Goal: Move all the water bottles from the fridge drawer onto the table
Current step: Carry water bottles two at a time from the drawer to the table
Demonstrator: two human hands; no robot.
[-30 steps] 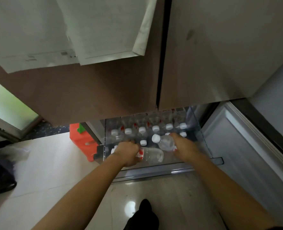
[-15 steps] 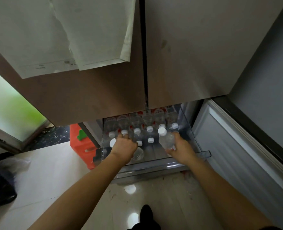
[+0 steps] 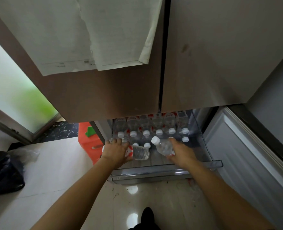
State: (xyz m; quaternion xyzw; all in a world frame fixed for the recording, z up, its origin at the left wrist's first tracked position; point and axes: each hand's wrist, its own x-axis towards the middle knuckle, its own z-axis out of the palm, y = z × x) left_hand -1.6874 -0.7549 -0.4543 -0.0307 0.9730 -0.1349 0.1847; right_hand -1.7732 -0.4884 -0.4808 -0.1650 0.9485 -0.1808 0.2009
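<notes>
The fridge drawer point(image 3: 167, 171) is pulled out low in front of me. Inside it stand several clear water bottles point(image 3: 159, 128) with white caps and red labels. My left hand point(image 3: 116, 151) grips one water bottle point(image 3: 140, 152) lying sideways, its base pointing right. My right hand point(image 3: 182, 152) holds a second water bottle point(image 3: 163, 146), tilted with its white cap up and to the left. Both held bottles hover over the front part of the drawer.
The closed upper fridge doors point(image 3: 204, 63) hang over the drawer, with papers point(image 3: 104, 34) stuck on the left one. An orange-red crate point(image 3: 89, 143) sits left of the drawer. A white table point(image 3: 37, 171) with a black bag point(image 3: 3, 173) lies at left. An open fridge door panel point(image 3: 247, 155) stands right.
Both hands hold the same bottles as before. The left bottle has swung out sideways, so its base shows to the right of the hand. The right bottle tilts more to the left.
</notes>
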